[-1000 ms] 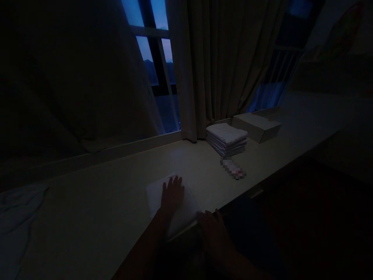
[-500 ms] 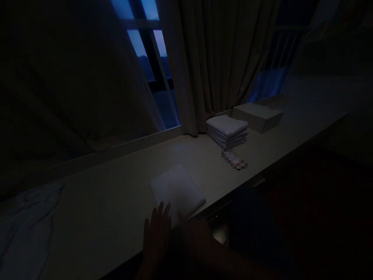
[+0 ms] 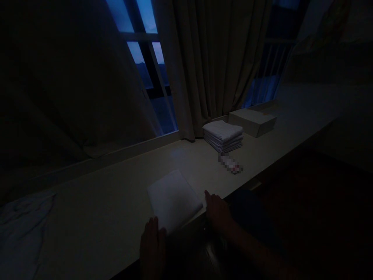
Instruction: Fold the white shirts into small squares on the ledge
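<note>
A folded white cloth (image 3: 176, 198) lies flat near the front edge of the long pale counter (image 3: 99, 202). At its lower left corner is my left hand (image 3: 152, 243), open, the fingers stretched forward and the fingertips at the cloth's side. My right hand (image 3: 218, 210) is by the cloth's right corner at the counter edge, forefinger reaching out and the other fingers partly bent, holding nothing that I can see. The room is very dim, so finger contact is hard to make out.
A stack of folded white cloths (image 3: 223, 136) stands farther right, with a pale box (image 3: 253, 122) behind it. A pixelated small item (image 3: 230, 163) lies before the stack. Crumpled cloth (image 3: 25, 229) lies at the far left. Curtains (image 3: 215, 58) hang along the window.
My right hand has moved right, from the cloth's lower edge to beside its right corner. My left hand has shifted slightly down, and the view has tilted a little.
</note>
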`<action>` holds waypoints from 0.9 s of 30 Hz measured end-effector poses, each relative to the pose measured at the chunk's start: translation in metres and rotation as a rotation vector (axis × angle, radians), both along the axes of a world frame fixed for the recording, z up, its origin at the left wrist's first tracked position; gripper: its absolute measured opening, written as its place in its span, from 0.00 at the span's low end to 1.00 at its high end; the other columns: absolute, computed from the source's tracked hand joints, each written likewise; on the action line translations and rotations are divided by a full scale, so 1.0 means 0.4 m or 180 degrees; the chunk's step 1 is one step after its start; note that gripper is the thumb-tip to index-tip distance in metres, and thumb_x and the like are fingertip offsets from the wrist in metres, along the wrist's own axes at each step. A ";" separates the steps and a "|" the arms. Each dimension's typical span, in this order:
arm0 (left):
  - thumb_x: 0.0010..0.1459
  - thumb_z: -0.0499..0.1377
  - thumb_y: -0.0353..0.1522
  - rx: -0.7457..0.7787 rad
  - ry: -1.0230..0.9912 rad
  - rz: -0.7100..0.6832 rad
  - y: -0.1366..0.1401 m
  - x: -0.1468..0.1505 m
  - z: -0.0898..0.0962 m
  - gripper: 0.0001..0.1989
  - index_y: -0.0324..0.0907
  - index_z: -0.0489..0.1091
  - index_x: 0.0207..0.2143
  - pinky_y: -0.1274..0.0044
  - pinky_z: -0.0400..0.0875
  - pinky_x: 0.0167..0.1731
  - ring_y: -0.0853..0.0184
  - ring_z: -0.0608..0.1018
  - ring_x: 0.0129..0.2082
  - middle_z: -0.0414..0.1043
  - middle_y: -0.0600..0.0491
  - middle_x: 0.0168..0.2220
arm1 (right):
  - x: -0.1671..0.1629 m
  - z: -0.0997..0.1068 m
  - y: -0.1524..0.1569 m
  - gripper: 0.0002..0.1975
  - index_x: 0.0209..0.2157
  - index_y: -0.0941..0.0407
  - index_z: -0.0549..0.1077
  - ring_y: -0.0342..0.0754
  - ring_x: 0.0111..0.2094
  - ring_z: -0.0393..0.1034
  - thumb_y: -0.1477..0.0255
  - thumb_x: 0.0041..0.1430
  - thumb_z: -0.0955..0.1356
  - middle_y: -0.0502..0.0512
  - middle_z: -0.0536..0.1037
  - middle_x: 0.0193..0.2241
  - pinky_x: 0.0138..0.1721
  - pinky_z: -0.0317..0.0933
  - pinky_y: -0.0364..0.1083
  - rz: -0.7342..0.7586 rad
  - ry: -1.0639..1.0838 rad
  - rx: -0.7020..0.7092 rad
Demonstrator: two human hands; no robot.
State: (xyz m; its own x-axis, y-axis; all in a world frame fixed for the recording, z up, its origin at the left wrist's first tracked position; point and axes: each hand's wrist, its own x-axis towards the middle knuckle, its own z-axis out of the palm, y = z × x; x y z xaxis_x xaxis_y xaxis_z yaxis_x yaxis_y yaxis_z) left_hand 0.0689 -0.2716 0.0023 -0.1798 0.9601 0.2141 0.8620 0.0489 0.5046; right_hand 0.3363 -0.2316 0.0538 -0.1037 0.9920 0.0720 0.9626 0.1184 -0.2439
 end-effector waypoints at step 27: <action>0.38 0.66 0.38 -0.0956 -0.3954 0.1166 -0.129 0.107 0.159 0.21 0.45 0.72 0.39 0.56 0.73 0.46 0.46 0.73 0.52 0.78 0.47 0.38 | -0.007 -0.096 -0.049 0.17 0.35 0.58 0.71 0.50 0.35 0.71 0.65 0.43 0.71 0.53 0.76 0.32 0.35 0.61 0.45 -0.1352 0.4688 -0.1411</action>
